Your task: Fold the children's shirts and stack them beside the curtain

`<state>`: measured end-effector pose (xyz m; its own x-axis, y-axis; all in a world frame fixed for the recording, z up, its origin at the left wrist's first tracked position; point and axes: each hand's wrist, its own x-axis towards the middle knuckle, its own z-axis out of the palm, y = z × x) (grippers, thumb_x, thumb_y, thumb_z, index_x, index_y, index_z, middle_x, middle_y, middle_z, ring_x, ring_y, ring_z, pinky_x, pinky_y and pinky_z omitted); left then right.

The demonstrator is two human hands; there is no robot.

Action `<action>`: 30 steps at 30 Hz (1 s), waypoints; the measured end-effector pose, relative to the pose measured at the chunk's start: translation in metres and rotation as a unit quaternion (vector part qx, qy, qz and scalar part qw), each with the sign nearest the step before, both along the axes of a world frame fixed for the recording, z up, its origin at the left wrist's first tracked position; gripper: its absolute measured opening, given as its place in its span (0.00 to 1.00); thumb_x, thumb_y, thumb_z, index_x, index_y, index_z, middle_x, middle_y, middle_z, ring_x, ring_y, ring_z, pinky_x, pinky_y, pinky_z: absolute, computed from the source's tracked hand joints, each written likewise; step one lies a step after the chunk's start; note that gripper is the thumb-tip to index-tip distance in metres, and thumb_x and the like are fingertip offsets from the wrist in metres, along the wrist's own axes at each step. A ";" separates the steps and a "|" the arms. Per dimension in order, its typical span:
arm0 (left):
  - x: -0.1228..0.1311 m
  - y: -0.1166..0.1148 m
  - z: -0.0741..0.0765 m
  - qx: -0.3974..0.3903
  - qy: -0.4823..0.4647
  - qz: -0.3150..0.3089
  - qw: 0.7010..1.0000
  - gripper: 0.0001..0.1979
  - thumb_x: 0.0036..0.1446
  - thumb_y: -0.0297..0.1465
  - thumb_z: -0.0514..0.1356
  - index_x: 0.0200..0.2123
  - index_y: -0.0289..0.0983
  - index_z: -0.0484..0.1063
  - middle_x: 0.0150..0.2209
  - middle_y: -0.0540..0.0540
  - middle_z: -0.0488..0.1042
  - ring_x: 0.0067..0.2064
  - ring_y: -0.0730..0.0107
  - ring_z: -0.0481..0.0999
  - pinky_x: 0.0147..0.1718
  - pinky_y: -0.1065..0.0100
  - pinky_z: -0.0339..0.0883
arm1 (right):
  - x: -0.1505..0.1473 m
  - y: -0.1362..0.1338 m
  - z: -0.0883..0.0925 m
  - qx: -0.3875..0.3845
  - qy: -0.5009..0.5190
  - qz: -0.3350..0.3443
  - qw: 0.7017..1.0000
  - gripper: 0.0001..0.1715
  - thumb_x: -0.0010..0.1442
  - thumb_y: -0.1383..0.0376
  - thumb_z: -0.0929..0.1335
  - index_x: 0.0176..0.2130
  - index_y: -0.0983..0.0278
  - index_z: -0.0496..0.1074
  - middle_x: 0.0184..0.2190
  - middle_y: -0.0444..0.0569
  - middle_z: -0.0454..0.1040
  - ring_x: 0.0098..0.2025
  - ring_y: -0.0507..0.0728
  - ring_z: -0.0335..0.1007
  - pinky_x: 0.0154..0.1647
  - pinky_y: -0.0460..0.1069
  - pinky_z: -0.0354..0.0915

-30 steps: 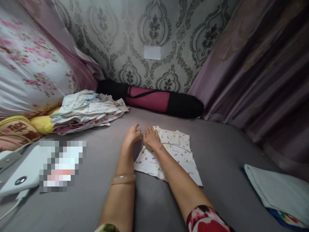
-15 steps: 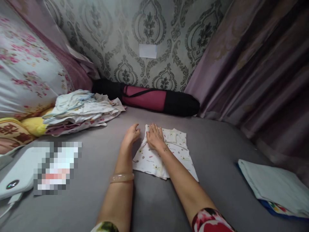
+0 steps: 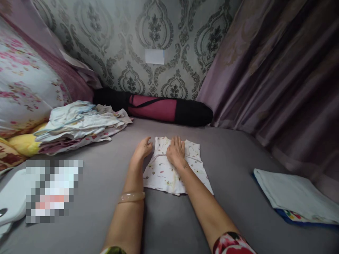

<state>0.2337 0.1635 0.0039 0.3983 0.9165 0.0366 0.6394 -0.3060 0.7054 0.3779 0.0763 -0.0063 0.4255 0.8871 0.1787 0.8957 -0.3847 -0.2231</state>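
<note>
A small white printed garment [image 3: 161,169], like a baby's top, lies on the grey bed sheet [image 3: 169,225] in front of me, its upper part folded inward. My right hand [image 3: 176,151] rests flat on the upper middle of the cloth, fingers stretched out and holding nothing. Just off the garment's left edge is my left hand [image 3: 143,148], its fingers partly curled but apart and nothing in them. The right forearm covers part of the garment's lower right.
A heap of crumpled clothes [image 3: 82,123] lies at the left by a floral pillow [image 3: 23,77]. Folded cloths [image 3: 293,194] lie at the right. A black and maroon long bag [image 3: 153,107] sits along the wall. A white power bank [image 3: 18,194] lies at the lower left.
My right hand has slid rightward from the garment's upper left corner to its upper middle, uncovering that corner. My left hand stays beside the left edge. The whole view has shifted slightly.
</note>
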 end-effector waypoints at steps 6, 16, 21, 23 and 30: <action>0.013 -0.010 0.009 -0.006 0.039 -0.052 0.998 0.24 0.61 0.29 0.51 0.60 0.34 0.64 0.57 0.37 0.70 0.58 0.58 0.69 0.55 0.62 0.60 | 0.009 -0.009 -0.013 -0.018 0.028 -0.044 0.998 0.35 0.67 0.60 0.52 0.65 0.77 0.53 0.67 0.61 0.51 0.69 0.63 0.40 0.67 0.58 0.34; 0.038 -0.034 -0.002 0.032 0.102 -0.100 0.989 0.20 0.63 0.30 0.50 0.57 0.36 0.64 0.62 0.35 0.63 0.63 0.54 0.60 0.60 0.53 0.52 | 0.036 -0.040 -0.001 -0.007 0.024 -0.025 0.999 0.36 0.68 0.58 0.51 0.67 0.77 0.49 0.69 0.59 0.46 0.70 0.62 0.33 0.67 0.57 0.28; 0.045 -0.038 -0.022 0.066 0.143 -0.066 0.985 0.21 0.65 0.37 0.47 0.58 0.37 0.62 0.67 0.36 0.52 0.68 0.48 0.48 0.62 0.44 0.40 | 0.042 -0.054 -0.011 -0.036 0.035 -0.023 0.998 0.35 0.68 0.57 0.51 0.67 0.75 0.50 0.69 0.57 0.44 0.70 0.61 0.36 0.67 0.57 0.32; 0.045 -0.040 -0.028 0.087 0.156 -0.067 0.982 0.21 0.65 0.38 0.46 0.58 0.38 0.62 0.67 0.37 0.52 0.68 0.48 0.48 0.63 0.44 0.40 | 0.043 -0.053 -0.011 -0.040 0.047 -0.024 0.998 0.35 0.68 0.57 0.52 0.67 0.74 0.50 0.69 0.57 0.43 0.70 0.61 0.36 0.67 0.57 0.32; 0.042 -0.043 -0.027 0.129 0.159 -0.072 0.976 0.24 0.66 0.40 0.43 0.61 0.36 0.59 0.68 0.36 0.51 0.68 0.50 0.50 0.63 0.45 0.42 | 0.067 -0.070 0.008 -0.018 0.138 0.013 0.990 0.32 0.68 0.60 0.54 0.66 0.70 0.53 0.68 0.57 0.49 0.69 0.56 0.43 0.66 0.51 0.42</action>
<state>0.2761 0.1204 -0.0233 0.5517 0.8265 0.1121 0.7501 -0.5504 0.3665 0.4450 0.0059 0.0019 0.4301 0.9024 0.0266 0.8126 -0.3742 -0.4469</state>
